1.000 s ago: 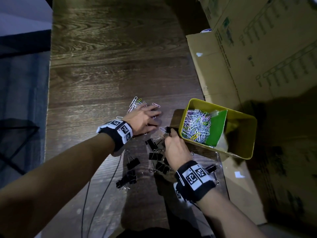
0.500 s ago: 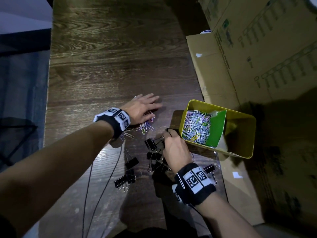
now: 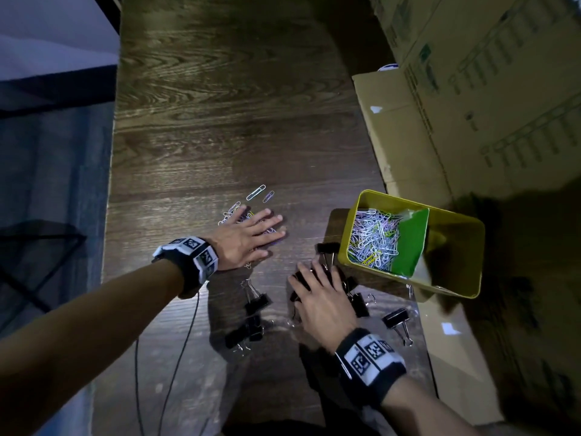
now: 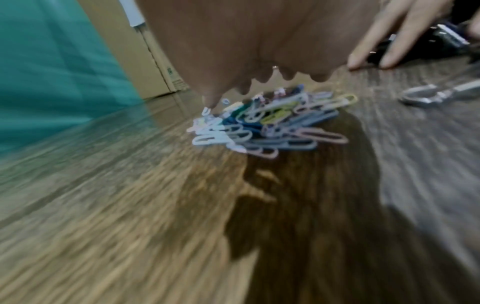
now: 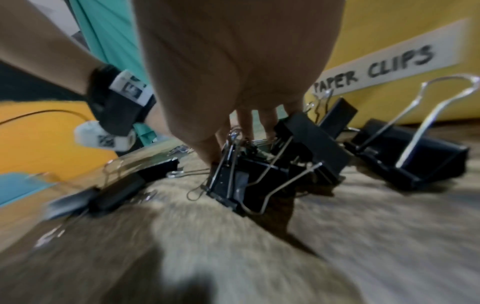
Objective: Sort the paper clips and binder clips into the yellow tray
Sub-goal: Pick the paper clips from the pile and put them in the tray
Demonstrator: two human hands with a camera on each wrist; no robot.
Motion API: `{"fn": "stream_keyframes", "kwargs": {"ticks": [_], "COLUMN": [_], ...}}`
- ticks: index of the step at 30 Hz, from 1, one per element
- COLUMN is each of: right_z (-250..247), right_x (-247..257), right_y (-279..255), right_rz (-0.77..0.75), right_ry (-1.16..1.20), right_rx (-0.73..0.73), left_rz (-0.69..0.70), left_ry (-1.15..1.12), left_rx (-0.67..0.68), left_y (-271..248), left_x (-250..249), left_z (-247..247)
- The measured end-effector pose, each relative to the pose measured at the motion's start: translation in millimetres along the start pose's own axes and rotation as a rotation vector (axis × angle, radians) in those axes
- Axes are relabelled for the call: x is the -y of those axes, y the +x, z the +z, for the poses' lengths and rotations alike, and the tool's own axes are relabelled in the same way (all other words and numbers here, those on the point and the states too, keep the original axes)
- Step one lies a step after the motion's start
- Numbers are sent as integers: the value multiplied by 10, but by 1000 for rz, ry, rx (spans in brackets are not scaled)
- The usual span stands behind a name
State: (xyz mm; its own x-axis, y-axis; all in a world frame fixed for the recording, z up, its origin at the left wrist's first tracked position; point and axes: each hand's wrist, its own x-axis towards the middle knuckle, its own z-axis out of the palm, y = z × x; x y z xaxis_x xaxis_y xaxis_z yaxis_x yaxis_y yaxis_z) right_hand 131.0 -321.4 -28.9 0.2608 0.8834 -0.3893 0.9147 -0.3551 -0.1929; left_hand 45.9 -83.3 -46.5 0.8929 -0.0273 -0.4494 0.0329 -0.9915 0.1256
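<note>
The dark wood surface [image 3: 220,105] fills the frame, with flattened cardboard [image 3: 471,105] lying along its right edge. On the right stands the yellow tray [image 3: 452,287], tilted against the cardboard, and a green divider [image 3: 408,243] splits it: the near compartment is heaped with pastel paper clips [image 3: 374,237], while the far one is in shadow and its contents can't be made out. A white label [image 5: 389,63] on the tray wall reads "PAPER CLIPS".

Left hand [image 3: 245,240] now: flat, palm down, fingers straight and spread, pressing on a loose pile of coloured paper clips [image 4: 272,123] on the surface. Two stray clips [image 3: 261,193] lie just beyond its fingertips.

Right hand [image 3: 320,300] is down over a cluster of black binder clips [image 5: 272,164] just beside the tray's near wall, fingertips [image 5: 244,123] reaching into them. Whether it's actually gripping one or only touching, I cannot tell.

More binder clips [image 3: 251,313] lie scattered between the two wrists, and a single one [image 3: 396,319] sits to the right of the right hand. Both wrists wear black bands with printed markers [image 3: 198,250].
</note>
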Motion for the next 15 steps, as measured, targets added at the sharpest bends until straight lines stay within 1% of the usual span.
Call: {"fn": "stream_keyframes", "kwargs": {"ticks": [1,4,5,7,9,10,12,15], "right_z": [25,30,15,-30,-94,-131,-214,-342], "right_x": [-11,-26,-27,-23,-13,-6,16,76], "right_y": [-48,-142,-150,-122,-43,10,131,348], "right_rz": [13,19,19,11,2,-1,-3,-21], "right_ry": [1,27,53,103,134,145,159,179], "right_rx": [-10,-23,-39,-74,-104,-117,-127,-102], "left_rz": [-29,-218,-271,-336,-335,-315,-241,-121], "left_ry": [-47,-187,-206,-236,-242,-236,-223,-176], "left_rx": [-40,-127,-120,-49,19,29,17,12], "left_y": [37,286,369,492,519,490,358,11], "left_x": [31,130,152,174,159,151,158,210], "left_z": [-64,-254,-282,-291,-258,-230,-135,50]}}
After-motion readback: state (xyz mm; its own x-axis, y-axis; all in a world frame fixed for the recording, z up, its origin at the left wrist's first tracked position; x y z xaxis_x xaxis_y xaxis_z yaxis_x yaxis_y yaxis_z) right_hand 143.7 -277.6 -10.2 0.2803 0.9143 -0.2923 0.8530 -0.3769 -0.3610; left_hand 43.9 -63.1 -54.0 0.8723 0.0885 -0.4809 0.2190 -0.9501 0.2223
